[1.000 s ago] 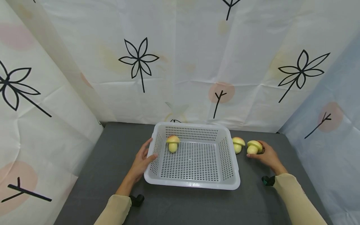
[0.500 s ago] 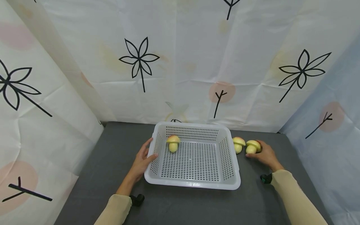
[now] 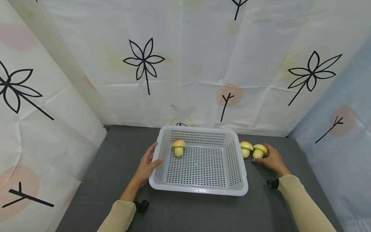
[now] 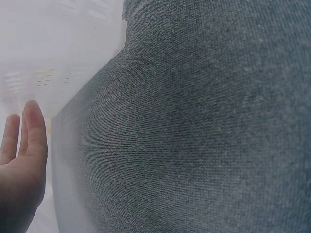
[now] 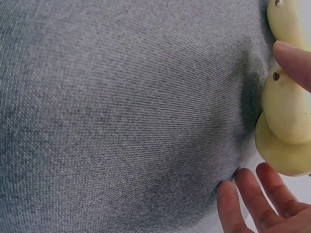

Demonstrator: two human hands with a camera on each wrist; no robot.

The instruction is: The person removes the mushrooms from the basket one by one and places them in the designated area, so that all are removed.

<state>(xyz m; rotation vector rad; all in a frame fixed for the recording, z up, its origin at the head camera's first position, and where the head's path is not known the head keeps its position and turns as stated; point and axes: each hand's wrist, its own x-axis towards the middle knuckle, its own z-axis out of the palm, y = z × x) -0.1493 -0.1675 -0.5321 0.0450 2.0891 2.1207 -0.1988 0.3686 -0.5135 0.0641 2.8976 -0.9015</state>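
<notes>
A white perforated plastic basket (image 3: 198,191) stands mid-table with one mushroom (image 3: 178,148), yellow with a reddish cap top, lying inside near its left wall. My left hand (image 3: 145,167) holds the basket's left rim, thumb over the edge and fingers along the outer wall; the left wrist view shows those fingers (image 4: 36,126) at the side. Right of the basket, my right hand (image 3: 273,159) grips a pale yellow mushroom (image 3: 258,153) between thumb and fingers. Its stem and cap (image 5: 286,109) show in the right wrist view. Another mushroom (image 3: 245,149) lies between it and the basket.
A dark grey cloth-covered table (image 3: 179,212) bears everything. White patterned curtains (image 3: 185,64) close off the back and both sides. The basket's right rim (image 3: 242,167) rises close to the loose mushroom beside it.
My right hand has shifted slightly left with its mushroom, narrowing the gap to the mushroom beside the basket. The left hand and basket stay in place.
</notes>
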